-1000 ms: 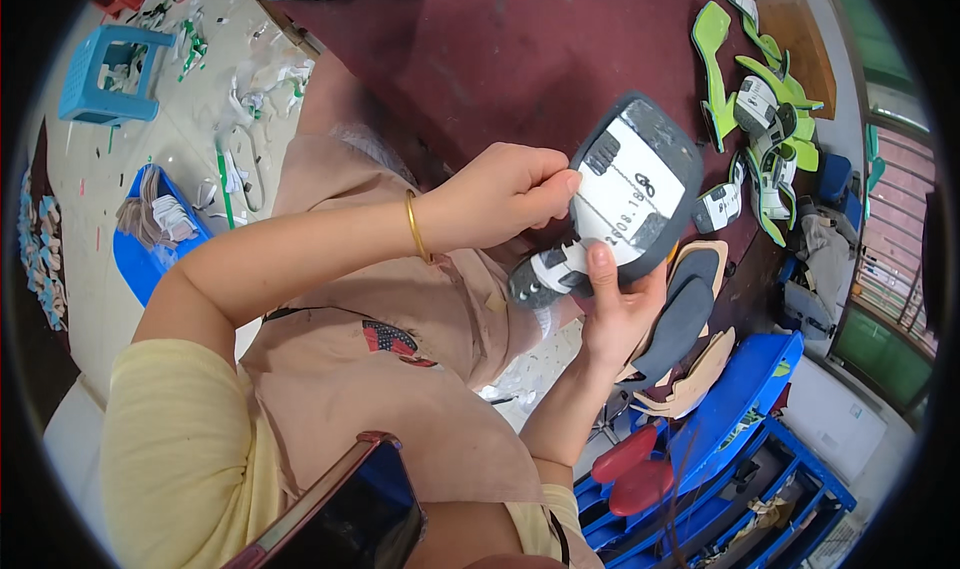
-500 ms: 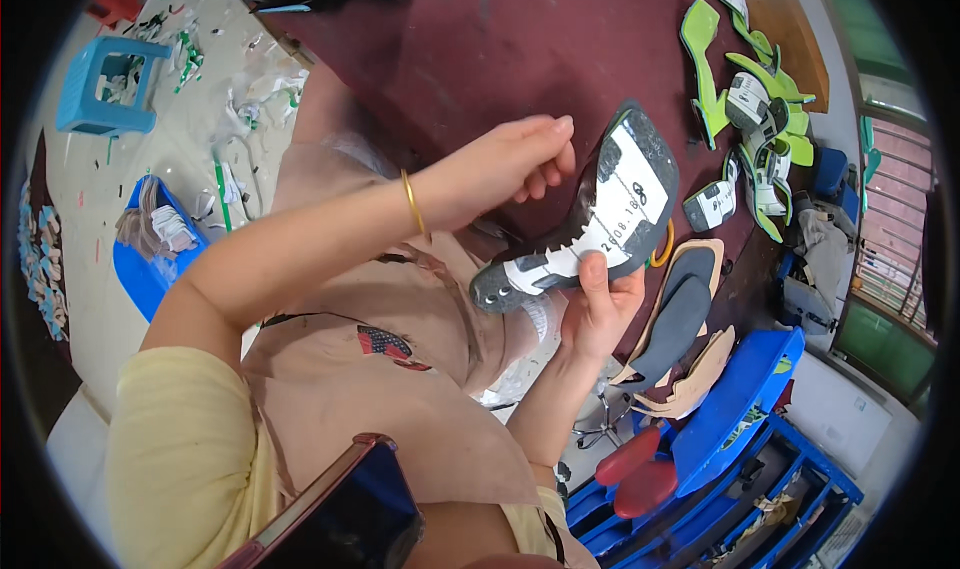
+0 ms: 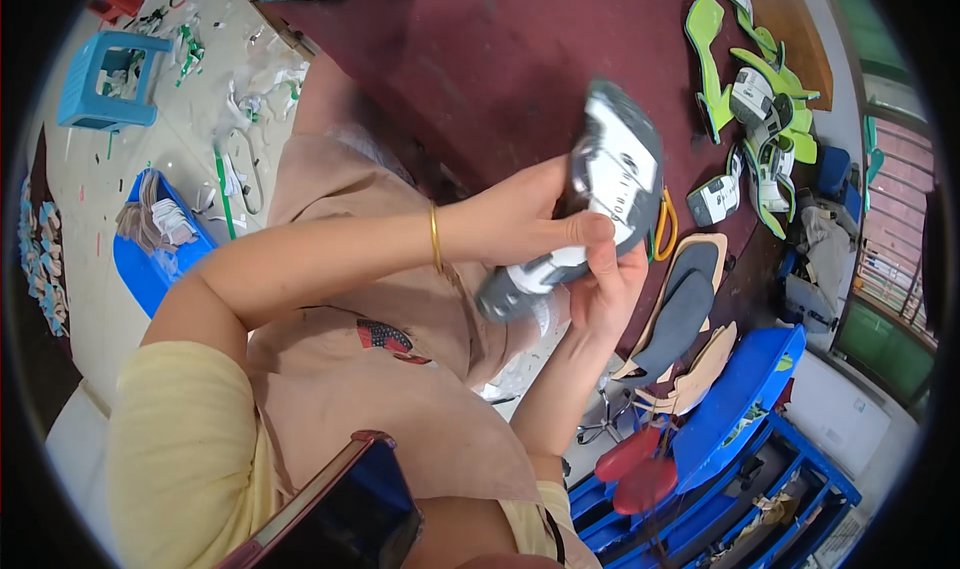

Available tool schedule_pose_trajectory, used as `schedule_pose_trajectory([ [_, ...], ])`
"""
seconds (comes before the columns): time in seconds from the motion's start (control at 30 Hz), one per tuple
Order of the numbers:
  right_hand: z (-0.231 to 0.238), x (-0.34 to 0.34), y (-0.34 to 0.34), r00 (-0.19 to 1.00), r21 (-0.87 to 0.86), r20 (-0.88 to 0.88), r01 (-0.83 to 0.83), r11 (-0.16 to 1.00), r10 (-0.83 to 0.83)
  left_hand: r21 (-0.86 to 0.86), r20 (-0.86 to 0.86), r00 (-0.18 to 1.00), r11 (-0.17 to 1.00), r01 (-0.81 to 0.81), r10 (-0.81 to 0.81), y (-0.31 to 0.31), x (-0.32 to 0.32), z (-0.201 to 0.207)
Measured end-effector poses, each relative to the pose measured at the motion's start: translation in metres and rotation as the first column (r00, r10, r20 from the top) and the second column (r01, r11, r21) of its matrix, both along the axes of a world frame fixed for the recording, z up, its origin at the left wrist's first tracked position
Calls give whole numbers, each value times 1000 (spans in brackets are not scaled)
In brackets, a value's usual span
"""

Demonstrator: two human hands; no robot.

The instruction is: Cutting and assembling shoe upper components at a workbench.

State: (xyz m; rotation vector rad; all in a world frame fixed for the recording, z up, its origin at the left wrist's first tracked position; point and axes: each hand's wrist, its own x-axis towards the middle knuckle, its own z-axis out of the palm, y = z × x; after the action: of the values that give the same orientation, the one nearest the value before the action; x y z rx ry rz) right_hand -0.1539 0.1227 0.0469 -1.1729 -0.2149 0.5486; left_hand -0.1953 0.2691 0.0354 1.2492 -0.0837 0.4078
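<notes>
A curved shoe insole (image 3: 630, 159), dark-edged with a white printed underside, is held up over my lap at the table's edge. My left hand (image 3: 530, 214), with a gold bangle at the wrist, is closed on its middle, the thumb lying across the white face and the fingers hidden behind it. My right hand (image 3: 610, 281) grips the near edge of the insole beside the left thumb. The narrow end of the insole points down toward my apron (image 3: 390, 399). Its upper part is slightly blurred.
Lime-green insoles (image 3: 704, 59) and white-and-black ones (image 3: 715, 199) lie at the table's (image 3: 470, 59) right. Near my right hand are an orange-handled tool (image 3: 666, 224) and grey insole pieces (image 3: 682, 314). A blue tray (image 3: 735, 399) stands lower right; a blue stool (image 3: 112, 81) is far left.
My left hand, free of the insole before, has moved right and down and taken hold of its middle. The insole's broad end has tipped slightly up and left.
</notes>
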Motion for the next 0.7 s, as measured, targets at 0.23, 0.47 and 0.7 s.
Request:
schedule_pose_trajectory([
  [0.23, -8, 4, 1, 999, -38, -4, 32, 999, -32, -434, -241, 936, 891, 132, -256, 14, 3, 17],
  [0.47, 13, -40, 46, 734, -549, 679, 492, 676, 18, -310, -268, 955, 928, -208, 124, -15, 8, 7],
  [0.7, 16, -32, 17, 925, -270, 360, 226, 936, -119, -512, -217, 935, 848, 135, -280, 26, 12, 4],
])
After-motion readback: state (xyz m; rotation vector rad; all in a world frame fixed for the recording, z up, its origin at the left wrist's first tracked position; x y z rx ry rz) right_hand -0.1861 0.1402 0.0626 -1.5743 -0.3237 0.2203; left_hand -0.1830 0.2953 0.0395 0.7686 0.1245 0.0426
